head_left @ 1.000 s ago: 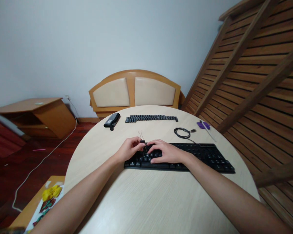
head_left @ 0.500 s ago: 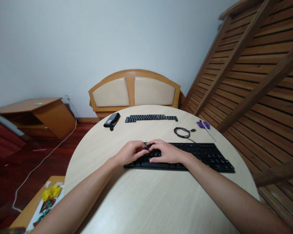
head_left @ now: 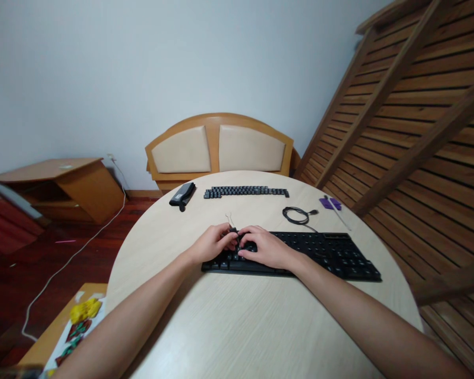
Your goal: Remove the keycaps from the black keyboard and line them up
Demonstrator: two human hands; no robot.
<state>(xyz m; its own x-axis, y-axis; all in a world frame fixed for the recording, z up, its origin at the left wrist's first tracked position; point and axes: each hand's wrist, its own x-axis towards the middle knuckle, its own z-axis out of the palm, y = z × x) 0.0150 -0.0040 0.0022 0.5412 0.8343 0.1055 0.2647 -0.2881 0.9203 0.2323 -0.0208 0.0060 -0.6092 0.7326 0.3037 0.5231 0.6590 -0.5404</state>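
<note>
A black keyboard (head_left: 332,253) lies across the round pale table (head_left: 240,326). Both my hands are on its left end. My left hand (head_left: 213,243) is closed in a pinch on a small wire keycap puller (head_left: 229,220), whose thin loops stick up behind my fingers. My right hand (head_left: 265,246) sits just to the right of it, with its fingers curled down onto the keys and its thumb close to the puller. Whether it holds anything is hidden.
A row of loose dark keycaps (head_left: 245,192) lies at the table's far side, with a black pouch (head_left: 182,195) to its left. A coiled cable (head_left: 296,214) and a purple tool (head_left: 329,202) lie far right. A slatted wooden frame (head_left: 418,110) leans on the right.
The puller dipped down among the keys, then rose again so that its wire loops show. My right hand's fingers have curled in tighter. The view shifted slightly.
</note>
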